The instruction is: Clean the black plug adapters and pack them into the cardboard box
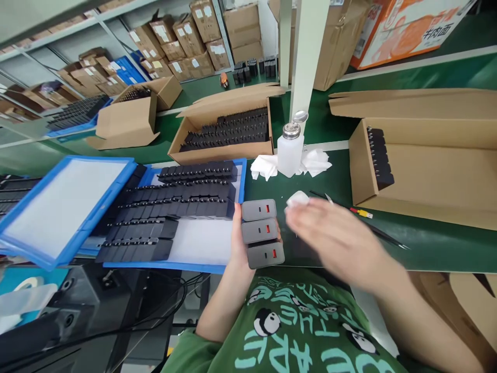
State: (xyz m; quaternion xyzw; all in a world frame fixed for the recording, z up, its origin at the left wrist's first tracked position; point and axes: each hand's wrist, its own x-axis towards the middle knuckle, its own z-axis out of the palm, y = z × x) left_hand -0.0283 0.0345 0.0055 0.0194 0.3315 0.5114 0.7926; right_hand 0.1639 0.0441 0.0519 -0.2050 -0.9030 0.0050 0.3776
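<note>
Holding three grey, red-slotted rectangular blocks (pixel 260 230), the left hand (pixel 239 246) bends around them, its fingers mostly hidden behind. The right hand (pixel 330 233) is blurred; its fingers look rather straight, perhaps touching a white wad (pixel 298 197), but I cannot tell if they grip it. Black blocks (pixel 205 199) stand in rows in a blue-rimmed white tray (pixel 202 243); an open brown cardboard box (pixel 438 176), cut off at right, contains one row.

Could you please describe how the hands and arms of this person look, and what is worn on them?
The left hand and the right hand are bare, without gloves; the right one is blurred. No watch or bracelet shows on the forearms. The left sleeve is short and green, on a green shirt with pale lettering and panda prints.
</note>
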